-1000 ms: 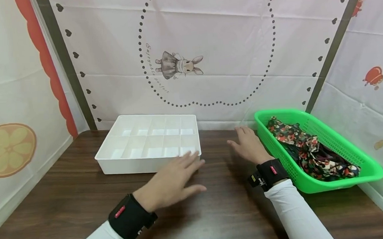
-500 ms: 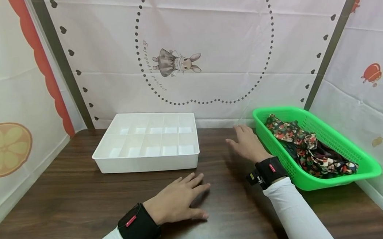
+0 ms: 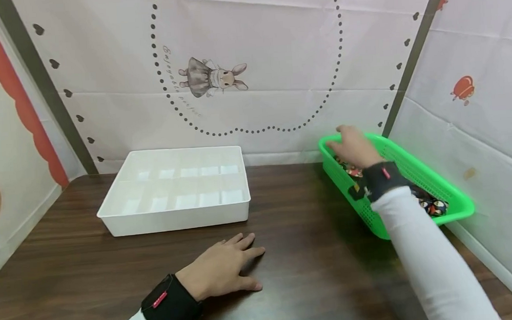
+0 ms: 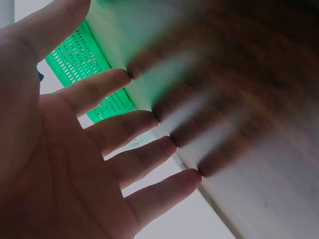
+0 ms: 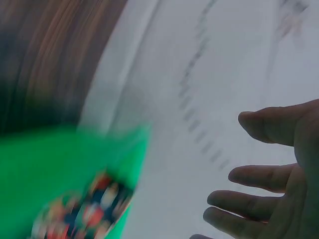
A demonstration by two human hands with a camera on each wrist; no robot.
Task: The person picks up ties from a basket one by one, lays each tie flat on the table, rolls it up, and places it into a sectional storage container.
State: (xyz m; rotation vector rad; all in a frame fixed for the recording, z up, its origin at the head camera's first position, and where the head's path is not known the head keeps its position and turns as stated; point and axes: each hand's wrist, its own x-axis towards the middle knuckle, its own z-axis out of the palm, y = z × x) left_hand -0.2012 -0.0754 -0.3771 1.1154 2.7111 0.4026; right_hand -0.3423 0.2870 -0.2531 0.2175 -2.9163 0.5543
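Right hand: the right hand [image 3: 354, 146] hung above the far left corner of the green basket [image 3: 454, 201], fingers loosely spread and bent downward, holding nothing; the right wrist view [image 5: 279, 174] showed the same slack, parted fingers with blur around them.
Left hand: the left hand [image 3: 220, 267] lay flat on the wooden table [image 3: 294, 211], fingers straight and slightly fanned, gripping nothing; in the left wrist view [image 4: 65, 149] the fingertips pressed the tabletop.
Edges: the basket sat at the table's right side, tilted, close to the right curtain wall [image 3: 478, 117] and near the back wall [image 3: 255, 81]; the white divided tray [image 3: 176, 218] sat left of centre, its far side close to the back wall.
Open room: a broad strip of bare wood lay between tray and basket, and another ran along the near side, where the left hand rested well apart from both containers.
Cloth: the patterned cloth [image 3: 432, 205] lay crumpled inside the basket, dark with red, orange and pale flower shapes, partly hidden behind the right forearm; whether the fingertips touched it could not be told.
Tray: shallow, white, split into two rows of small compartments.
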